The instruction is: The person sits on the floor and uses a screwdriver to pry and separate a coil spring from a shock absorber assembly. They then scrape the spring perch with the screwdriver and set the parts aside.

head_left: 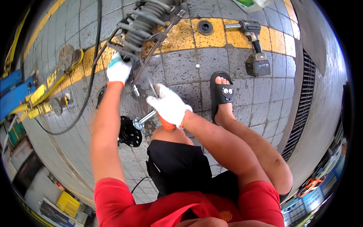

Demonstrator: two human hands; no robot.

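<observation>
A grey coil spring on a strut (141, 22) lies on the paving, clamped by a spring compressor with long threaded rods (151, 53). My left hand (118, 69), in a white glove, grips the lower end of the spring assembly. My right hand (169, 106), also in a white glove with an orange palm, is closed around a thin metal tool handle (152, 86) that blurs toward the compressor rod. Below it a chrome strut rod (145, 117) runs to a black round top mount (129, 132) on the ground.
A cordless impact wrench (254, 41) lies at the upper right beside a black rubber mount (205, 27). My foot in a black slide sandal (222, 94) rests on the paving. A black hose (90, 72) curves left, near yellow lift arms (41, 90). A drain grate (302, 102) runs along the right.
</observation>
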